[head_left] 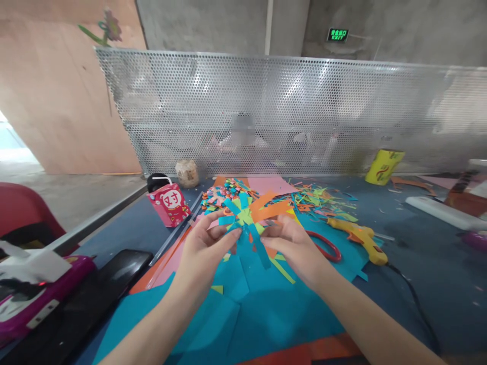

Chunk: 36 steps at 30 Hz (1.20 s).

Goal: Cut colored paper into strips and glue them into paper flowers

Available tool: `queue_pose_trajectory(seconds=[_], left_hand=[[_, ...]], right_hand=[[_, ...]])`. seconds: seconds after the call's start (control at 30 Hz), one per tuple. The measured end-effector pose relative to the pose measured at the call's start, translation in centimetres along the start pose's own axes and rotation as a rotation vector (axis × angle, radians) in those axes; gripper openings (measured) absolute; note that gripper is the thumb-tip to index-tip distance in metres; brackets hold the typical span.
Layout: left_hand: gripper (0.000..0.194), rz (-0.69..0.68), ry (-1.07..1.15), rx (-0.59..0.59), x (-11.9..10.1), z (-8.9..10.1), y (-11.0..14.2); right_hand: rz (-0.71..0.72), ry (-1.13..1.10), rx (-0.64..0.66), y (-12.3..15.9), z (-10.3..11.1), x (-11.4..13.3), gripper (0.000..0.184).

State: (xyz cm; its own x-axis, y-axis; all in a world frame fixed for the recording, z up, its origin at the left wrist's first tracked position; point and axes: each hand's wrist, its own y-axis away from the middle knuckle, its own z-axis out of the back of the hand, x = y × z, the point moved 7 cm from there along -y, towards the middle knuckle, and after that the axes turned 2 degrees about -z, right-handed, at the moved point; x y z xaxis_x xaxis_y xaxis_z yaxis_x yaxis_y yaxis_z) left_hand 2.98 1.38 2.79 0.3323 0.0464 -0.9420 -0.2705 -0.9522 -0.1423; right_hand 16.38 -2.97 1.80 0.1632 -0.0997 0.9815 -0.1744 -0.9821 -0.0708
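Between my two hands is a paper flower (245, 215) made of blue, orange and light green strips, raised over the table. My left hand (207, 238) pinches its left side, thumb and fingers closed on a blue strip. On the other side my right hand (289, 241) grips it near the orange and blue strips. Blue paper sheets (228, 304) lie beneath my hands. Red-handled scissors (327, 248) rest just right of my right hand, partly hidden by it. A yellow glue gun (359, 238) lies further right, its black cord running toward me.
Behind the flower are a heap of small coloured paper pieces (224, 195) and loose paper strips (319, 197). A red drink carton (170, 205) stands left, near a black phone (131, 261) and a purple power strip (49, 294). A perforated metal screen (213, 101) closes the back; a yellow can (384, 166) stands there.
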Motion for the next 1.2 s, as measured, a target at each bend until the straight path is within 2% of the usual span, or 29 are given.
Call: queue_pose_trajectory(seconds=[0.13,0.3,0.43,0.53,0.7,0.8,0.87,0.97,1.2], left_hand=[[0.033,0.098,0.151,-0.111,0.8,0.9,-0.8],[0.023,0.142,0.190,-0.181,1.3,1.7,-1.1],[0.028,0.107,0.173,-0.157,1.3,1.8,-1.3],[0.035,0.029,0.121,-0.144,0.9,1.8,-1.2],[0.039,-0.110,-0.136,-0.029,0.0,0.6,-0.5],[0.038,-0.176,-0.209,0.024,-0.3,-0.2,0.1],[0.036,-0.207,-0.225,0.048,-0.5,-0.6,0.5],[0.035,-0.229,-0.236,0.055,-0.7,-0.8,0.9],[0.037,-0.241,-0.202,0.035,-0.8,-0.7,1.3]], right_hand=[[-0.046,0.077,0.143,0.4,-0.9,0.2,0.032],[-0.013,0.179,0.142,0.5,-0.8,0.5,0.025],[0.060,0.252,0.110,0.2,-0.5,0.7,0.022],[0.125,0.296,0.076,0.1,-0.2,0.9,0.018],[0.156,0.344,0.034,-0.3,-0.1,0.5,0.023],[0.207,0.296,0.091,-0.4,-0.6,0.4,0.018],[0.229,0.276,0.116,-0.4,-0.8,0.6,0.013],[0.217,0.310,0.081,-0.3,-0.6,0.8,0.007],[0.202,0.379,0.023,-0.2,-0.1,0.9,0.008]])
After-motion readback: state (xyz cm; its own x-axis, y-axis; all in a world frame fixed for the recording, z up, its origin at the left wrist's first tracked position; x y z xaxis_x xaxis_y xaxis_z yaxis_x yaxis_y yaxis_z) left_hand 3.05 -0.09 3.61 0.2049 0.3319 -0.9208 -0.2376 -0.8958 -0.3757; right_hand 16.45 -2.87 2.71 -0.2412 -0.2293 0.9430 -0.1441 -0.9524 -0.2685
